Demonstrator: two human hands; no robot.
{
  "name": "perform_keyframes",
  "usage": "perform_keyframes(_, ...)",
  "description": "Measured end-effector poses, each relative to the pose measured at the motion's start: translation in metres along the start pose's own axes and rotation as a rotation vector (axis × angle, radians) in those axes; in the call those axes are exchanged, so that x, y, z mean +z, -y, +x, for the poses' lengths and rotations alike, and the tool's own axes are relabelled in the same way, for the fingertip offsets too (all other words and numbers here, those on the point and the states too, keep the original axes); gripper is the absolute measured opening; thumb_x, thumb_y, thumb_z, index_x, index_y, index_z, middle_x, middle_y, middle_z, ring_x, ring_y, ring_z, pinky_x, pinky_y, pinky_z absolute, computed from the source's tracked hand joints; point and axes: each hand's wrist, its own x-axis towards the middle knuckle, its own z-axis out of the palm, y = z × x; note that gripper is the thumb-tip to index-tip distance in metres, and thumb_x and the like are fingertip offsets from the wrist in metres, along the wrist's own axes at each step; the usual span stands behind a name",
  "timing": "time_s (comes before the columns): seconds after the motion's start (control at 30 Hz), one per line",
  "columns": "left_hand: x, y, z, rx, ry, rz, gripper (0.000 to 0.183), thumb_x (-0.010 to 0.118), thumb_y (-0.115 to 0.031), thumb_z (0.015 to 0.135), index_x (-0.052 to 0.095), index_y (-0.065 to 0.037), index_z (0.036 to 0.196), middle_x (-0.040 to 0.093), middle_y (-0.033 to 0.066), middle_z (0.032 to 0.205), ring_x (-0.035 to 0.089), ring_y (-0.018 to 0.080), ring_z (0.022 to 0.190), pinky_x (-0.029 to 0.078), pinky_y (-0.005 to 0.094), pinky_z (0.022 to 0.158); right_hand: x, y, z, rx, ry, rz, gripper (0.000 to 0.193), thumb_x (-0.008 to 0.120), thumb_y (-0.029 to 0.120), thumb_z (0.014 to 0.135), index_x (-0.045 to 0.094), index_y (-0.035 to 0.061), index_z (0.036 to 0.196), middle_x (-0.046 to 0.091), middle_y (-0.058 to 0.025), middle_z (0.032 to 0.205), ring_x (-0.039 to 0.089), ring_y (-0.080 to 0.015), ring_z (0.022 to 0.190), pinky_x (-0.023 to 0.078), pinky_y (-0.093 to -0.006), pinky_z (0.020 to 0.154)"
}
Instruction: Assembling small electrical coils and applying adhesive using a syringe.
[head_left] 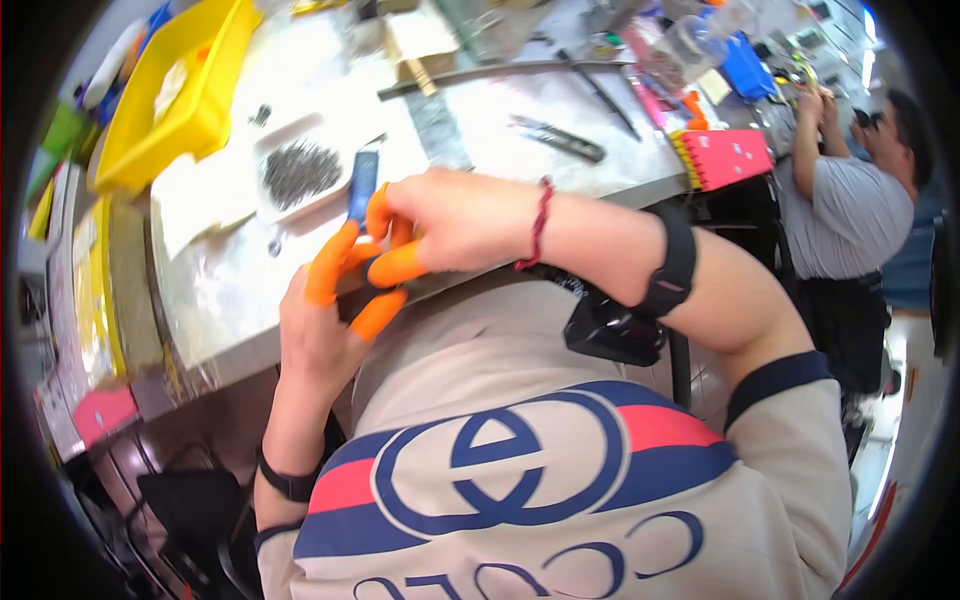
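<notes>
My left hand (318, 318) and my right hand (445, 222) meet at the table's front edge, with orange finger cots on several fingertips. Both hands are closed around a small dark piece (378, 272) that shows between the fingers; its kind is mostly hidden. Just beyond the fingertips is a blue-handled tool (364, 182) with a thin bent metal tip. Whether a finger touches its handle, I cannot tell. Beside that tool, a white tray (262, 150) holds a heap of small, thin metal parts (302, 172).
A yellow bin (180, 100) stands at the back left. A utility knife (558, 138), a dark rod (600, 95) and a long metal strip (500, 70) lie farther back. A red notebook (728, 158) sits at the right corner. Another person (850, 190) works at the right.
</notes>
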Motion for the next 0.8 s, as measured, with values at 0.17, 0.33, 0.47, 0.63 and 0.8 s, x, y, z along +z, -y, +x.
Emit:
perform_keyframes(0.17, 0.001, -0.001, 0.004, 0.237, -0.098, 0.314, 0.04, 0.074, -0.005, 0.057, 0.057, -0.008, 0.093, 0.06, 0.0097, 0.093, 0.057, 0.0252, 0.078, 0.046, 0.0309, 0.069, -0.017, -0.016, -0.03, -0.076, -0.145, 0.037, 0.036, 0.06, 0.023, 0.075, 0.054, -0.0027, 0.1, 0.061, -0.012, 0.08, 0.059, -0.0199, 0.066, 0.046, -0.0282, 0.061)
perform_keyframes(0.33, -0.005, -0.005, 0.004, 0.222, -0.051, 0.285, 0.035, 0.07, 0.002, 0.061, 0.057, -0.003, 0.093, 0.058, 0.0159, 0.096, 0.057, 0.0296, 0.09, 0.046, 0.0345, 0.078, -0.068, -0.046, -0.082, -0.092, -0.575, 0.152, 0.025, 0.059, 0.009, 0.077, 0.054, -0.0016, 0.1, 0.06, -0.0082, 0.086, 0.058, -0.0134, 0.076, 0.047, -0.025, 0.067)
perform_keyframes(0.47, -0.001, -0.001, 0.004, 0.207, -0.098, 0.304, 0.036, 0.073, -0.004, 0.056, 0.058, -0.006, 0.089, 0.06, 0.0117, 0.095, 0.057, 0.0282, 0.081, 0.046, 0.0333, 0.07, -0.123, -0.109, -0.137, -0.23, -1.191, 0.224, 0.024, 0.054, 0.007, 0.081, 0.052, 0.0001, 0.103, 0.06, -0.0057, 0.092, 0.059, -0.0135, 0.079, 0.046, -0.0229, 0.069)
perform_keyframes(0.63, 0.002, -0.002, 0.003, 0.196, -0.103, 0.264, 0.037, 0.072, -0.002, 0.057, 0.056, -0.006, 0.09, 0.059, 0.0133, 0.096, 0.057, 0.0284, 0.08, 0.046, 0.0333, 0.069, -0.185, -0.179, -0.242, 0.04, -1.742, 0.576, 0.026, 0.051, 0.008, 0.082, 0.051, 0.0039, 0.108, 0.057, -0.0062, 0.1, 0.056, -0.0126, 0.088, 0.045, -0.021, 0.068)
perform_keyframes(0.8, 0.014, -0.005, 0.013, 0.153, -0.075, 0.214, 0.038, 0.071, 0.002, 0.057, 0.055, -0.006, 0.091, 0.059, 0.0145, 0.096, 0.057, 0.0282, 0.082, 0.046, 0.0334, 0.07, -0.204, -0.274, -0.345, 0.647, -1.92, -0.129, 0.044, 0.06, 0.023, 0.075, 0.049, -0.0009, 0.11, 0.055, -0.0167, 0.104, 0.054, -0.0226, 0.095, 0.042, -0.0294, 0.077)
